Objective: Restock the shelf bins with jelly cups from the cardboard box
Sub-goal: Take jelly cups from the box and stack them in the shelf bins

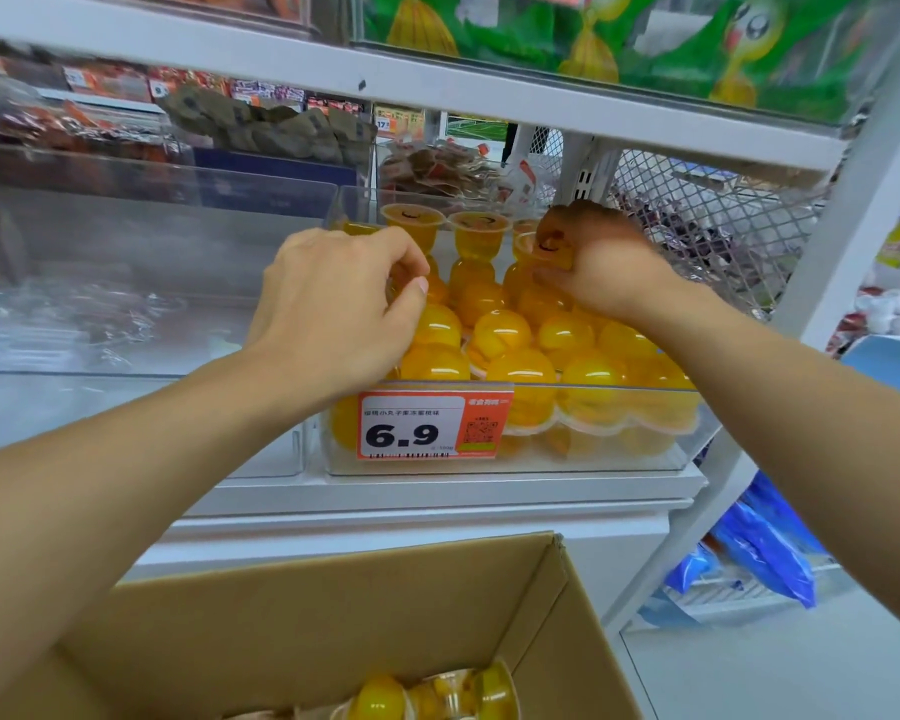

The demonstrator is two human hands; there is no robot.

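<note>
A clear shelf bin (687,444) with an orange 6.9 price tag (432,423) holds many yellow jelly cups (520,366), stacked domes up at the front and upright at the back. My left hand (333,309) reaches into the bin's left side, fingers pinched on a jelly cup that is mostly hidden by the hand. My right hand (598,262) is at the bin's back right, closed on a jelly cup (546,249) above the pile. Below, the open cardboard box (302,615) shows a few more jelly cups (437,693) at its bottom.
An empty-looking clear bin (126,283) stands to the left on the same white shelf (437,491). The upper shelf board (437,90) hangs close above the hands. A white mesh panel (697,220) and shelf post (853,210) bound the right side. Blue packets (765,548) lie lower right.
</note>
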